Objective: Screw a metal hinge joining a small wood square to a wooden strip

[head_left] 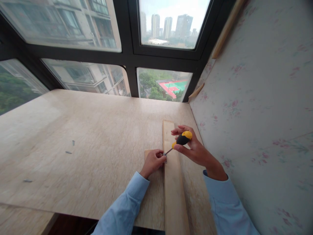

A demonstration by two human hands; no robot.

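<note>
My right hand [195,150] holds a screwdriver [183,139] with a yellow and black handle, the thumb below it and some fingers stretched out past it. The shaft slants down to the left, its tip at a small metal bracket [165,160] on the edge of a long wooden board [173,189]. My left hand [154,160] pinches at the bracket with thumb and forefinger; the fingers cover part of it. Under that hand, a smaller piece of wood [146,153] shows only at its corner. Whether a screw sits at the tip is too small to tell.
Three screws [68,152] lie on the left of the marbled tabletop [102,130]. A flowered wall [256,98] rises close on the right. Dark-framed windows [132,58] stand behind the tabletop. A gap [70,225] opens below the front edge.
</note>
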